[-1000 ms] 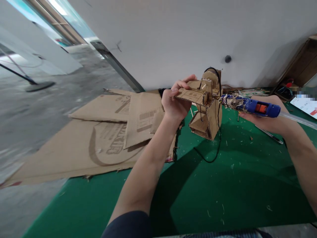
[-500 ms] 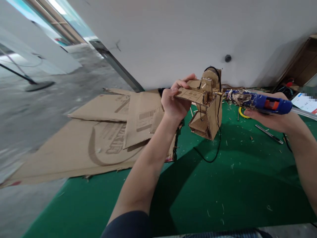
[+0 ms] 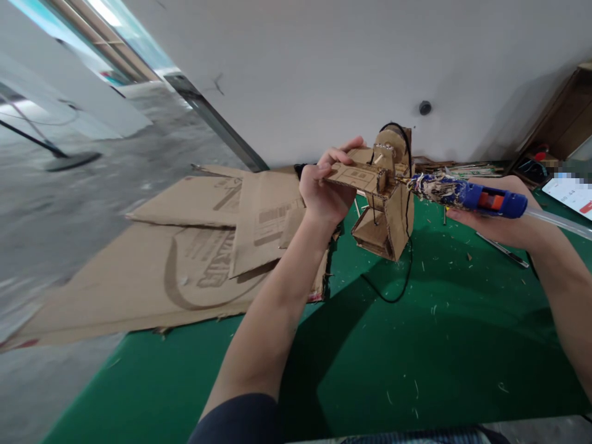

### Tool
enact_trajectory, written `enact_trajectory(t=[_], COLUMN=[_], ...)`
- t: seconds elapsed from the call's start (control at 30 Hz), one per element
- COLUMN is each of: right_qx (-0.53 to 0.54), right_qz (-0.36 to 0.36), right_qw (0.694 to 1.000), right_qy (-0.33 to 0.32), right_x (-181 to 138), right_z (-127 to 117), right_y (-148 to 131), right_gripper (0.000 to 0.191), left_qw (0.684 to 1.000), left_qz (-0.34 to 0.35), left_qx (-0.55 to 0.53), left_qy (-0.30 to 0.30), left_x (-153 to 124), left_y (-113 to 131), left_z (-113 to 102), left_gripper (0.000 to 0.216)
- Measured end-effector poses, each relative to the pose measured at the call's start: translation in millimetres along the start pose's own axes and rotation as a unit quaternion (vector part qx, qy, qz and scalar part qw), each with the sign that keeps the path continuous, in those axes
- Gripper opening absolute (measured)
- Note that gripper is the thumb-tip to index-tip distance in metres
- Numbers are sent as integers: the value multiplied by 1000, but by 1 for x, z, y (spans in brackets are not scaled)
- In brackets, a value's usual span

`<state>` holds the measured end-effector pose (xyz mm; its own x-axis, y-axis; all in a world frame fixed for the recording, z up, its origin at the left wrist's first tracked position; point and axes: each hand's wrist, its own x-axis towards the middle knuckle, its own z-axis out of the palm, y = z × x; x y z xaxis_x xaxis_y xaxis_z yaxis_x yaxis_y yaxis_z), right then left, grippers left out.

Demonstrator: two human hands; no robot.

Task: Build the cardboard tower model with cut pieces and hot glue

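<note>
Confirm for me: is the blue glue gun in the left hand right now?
No, the right hand holds the blue glue gun, while the left hand grips the cardboard model.

Matt cardboard model (image 3: 400, 216), plastic glue gun (image 3: 468, 195)

Upper-left glare, shadowed green tabletop (image 3: 416, 351), blurred floor (image 3: 32, 228)
</note>
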<state>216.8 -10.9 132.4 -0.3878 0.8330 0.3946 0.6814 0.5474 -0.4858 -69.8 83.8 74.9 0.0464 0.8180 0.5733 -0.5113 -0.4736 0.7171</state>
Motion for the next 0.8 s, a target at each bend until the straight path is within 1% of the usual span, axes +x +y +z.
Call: enact_trajectory(t=[0.17,0.23,0.3,0.5,0.8], right_qx=[-2,-1,-1,36,41], right_qz=[5,5,5,-15,-12], right_qw=[1000,1000,1000,999,996], right_qy=[-11,-24,-24,33,75], right_x=[1,1,1,-1,-2], right_z=[-1,-1,-1,-2,4], right_y=[-2,-3,-2,-1,-6], right_gripper=[52,52,50,37,38], left_qw=[1000,1000,1000,1000,1000], left_qz=[-8,-8,-9,-5,-14], left_qx=[15,23,26,10,22], left_qy=[5,12,15,11,13], left_x=[0,0,0,-1,-1], left_y=[0,0,1,1,1], left_z=[-2,-1,0,1,0], left_gripper=[38,40,41,34,38])
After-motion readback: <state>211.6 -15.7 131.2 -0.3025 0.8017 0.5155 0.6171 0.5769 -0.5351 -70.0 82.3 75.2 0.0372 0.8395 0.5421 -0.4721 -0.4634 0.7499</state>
